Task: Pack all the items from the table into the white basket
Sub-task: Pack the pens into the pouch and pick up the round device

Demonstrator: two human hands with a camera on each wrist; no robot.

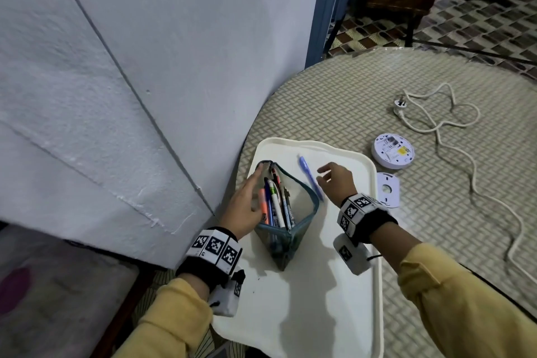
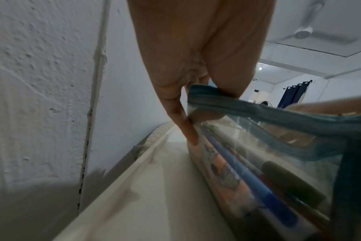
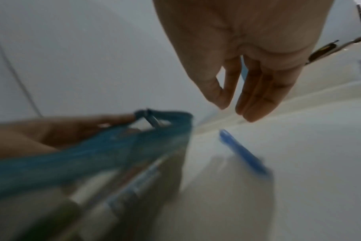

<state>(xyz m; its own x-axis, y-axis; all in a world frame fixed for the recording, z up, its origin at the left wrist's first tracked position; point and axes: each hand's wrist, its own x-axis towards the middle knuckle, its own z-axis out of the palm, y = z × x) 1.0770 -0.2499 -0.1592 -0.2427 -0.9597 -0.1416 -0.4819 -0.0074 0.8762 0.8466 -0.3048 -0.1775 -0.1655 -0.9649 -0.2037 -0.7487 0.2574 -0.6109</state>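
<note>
Nearest my head camera, at six o'clock, are my two yellow sleeves with the tagged wrist bands. My left hand (image 1: pixel 242 206) holds the teal-edged clear pencil pouch (image 1: pixel 286 212) open: in the left wrist view the fingers (image 2: pixel 227 81) pinch its zipper rim. Several pens and markers already stand inside it. My right hand (image 1: pixel 334 183) hovers with relaxed, empty fingers just above the blue pen (image 1: pixel 311 177), which lies loose at about one o'clock from the pouch, on the white tray (image 1: pixel 334 314).

I see no white basket as such; the tray may be what is meant, I cannot tell. I judge the packing partly done: the pouch is filled, and the blue pen is the last loose pen.

Out on the counter (image 1: pixel 348 102), at two to three o'clock from the tray, lie a round white device (image 1: pixel 392 151), a flat white mounting plate (image 1: pixel 388 190) beside the tray's rim, and a long white power cord (image 1: pixel 453 131) with its plug. These look unpacked.
</note>
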